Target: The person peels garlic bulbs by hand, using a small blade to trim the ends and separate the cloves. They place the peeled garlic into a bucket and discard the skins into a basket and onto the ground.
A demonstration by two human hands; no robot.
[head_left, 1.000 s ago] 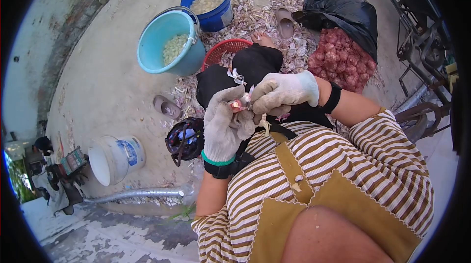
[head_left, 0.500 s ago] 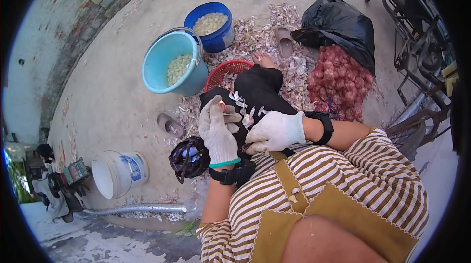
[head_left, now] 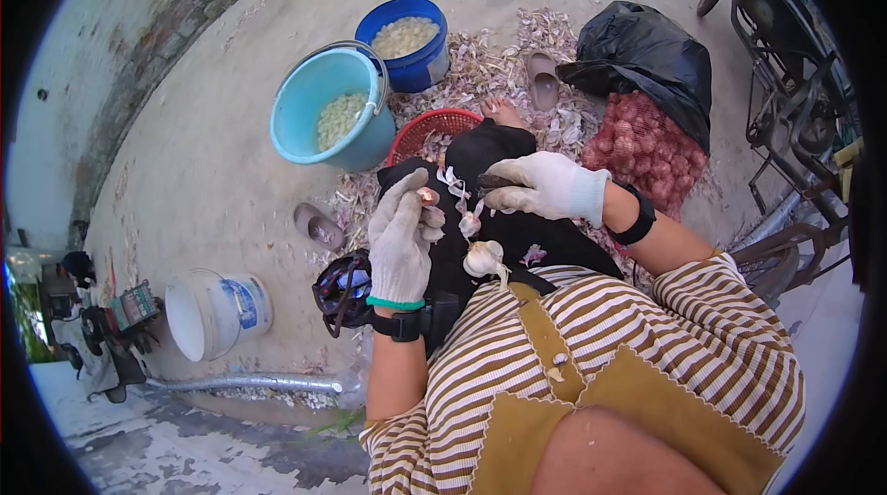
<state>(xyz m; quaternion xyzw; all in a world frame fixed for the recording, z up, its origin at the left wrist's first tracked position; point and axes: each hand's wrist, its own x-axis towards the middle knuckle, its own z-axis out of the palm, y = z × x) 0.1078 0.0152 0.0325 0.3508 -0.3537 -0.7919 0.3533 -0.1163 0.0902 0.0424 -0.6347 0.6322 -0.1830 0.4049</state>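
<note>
My left hand (head_left: 403,241), in a white glove, is raised with a small reddish garlic clove (head_left: 427,196) pinched at its fingertips. To its right, my right hand (head_left: 540,185), also gloved, has its fingers pressed together around a small dark object that I cannot make out. A whitish garlic bulb (head_left: 484,258) with a stalk lies on my lap between and below the hands. Loose skins (head_left: 453,183) rest on the black trousers above it.
Beyond my knees stand a light-blue bucket (head_left: 370,130) and a blue bucket (head_left: 428,70), both holding peeled cloves, and a red basket (head_left: 407,137). A net sack of garlic (head_left: 644,148) lies right; a white bucket (head_left: 242,315) lies left. Skins (head_left: 480,61) litter the ground.
My right hand has lifted away from the lap and moved forward, showing the garlic bulb there. My left hand still holds the clove, nearly in the same place.
</note>
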